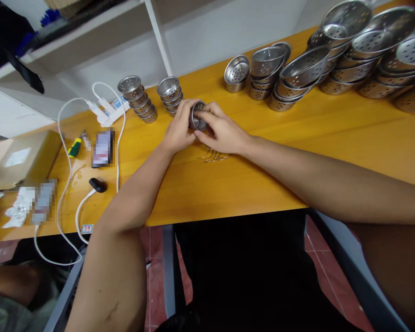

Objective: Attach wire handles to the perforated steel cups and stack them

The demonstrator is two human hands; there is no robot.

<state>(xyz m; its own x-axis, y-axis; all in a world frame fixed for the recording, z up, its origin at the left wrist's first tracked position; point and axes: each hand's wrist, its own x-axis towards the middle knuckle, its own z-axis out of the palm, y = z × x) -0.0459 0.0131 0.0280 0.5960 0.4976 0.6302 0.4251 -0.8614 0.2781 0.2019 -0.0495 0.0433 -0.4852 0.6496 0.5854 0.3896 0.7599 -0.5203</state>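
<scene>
Evidently the step in hand is close work at the mouth of one small perforated metal cup [198, 124], and I judge that the next move calls for a firm hold on one side and a free reach from the other. Farthest left of that cup stands a leaning column of similar cups [140, 100]; a shorter-looking column [170, 94] stands nearer, just beyond the left hand [179, 129]. This hand wraps the cup's left side, its fingers curled close together along the outer wall. The cup is tilted, mouth toward the viewer; whether its base touches the tabletop [228, 193] cannot be told. On the cup's right, the right hand [224, 131] bends over the mouth, fingers slightly spread, fingertips at or inside the rim; whether they pinch anything is hidden. Thin curved wires [216, 157] lie below and right of the cup, and well to its right stand stacked perforated cups [268, 62].
</scene>
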